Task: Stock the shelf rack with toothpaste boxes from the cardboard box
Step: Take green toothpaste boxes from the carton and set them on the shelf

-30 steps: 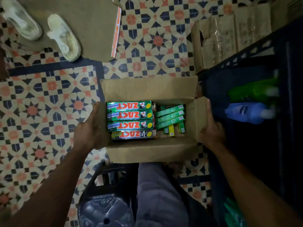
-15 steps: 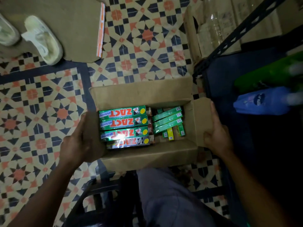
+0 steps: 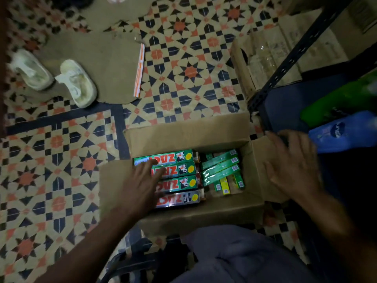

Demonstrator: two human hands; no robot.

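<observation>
Because the cardboard box sits on the tiled floor just beside the shelf rack, with its flaps folded outward, the stock is within easy reach of both hands and a short carry from the shelf. Large toothpaste boxes lie flat in a row on the left side of the carton, labels up, so they can be lifted off one at a time; smaller green packs fill the right side. The left hand reaches in with fingers straight and spread across the near ends of that row, grasping nothing yet, probably picking which one to take. The right hand is blurred but looks loose and spread above the right flap, holding nothing; whether it touches the flap I cannot tell. A blue bottle and a green bottle lie on the dark shelf, so the toothpaste will need room alongside them.
</observation>
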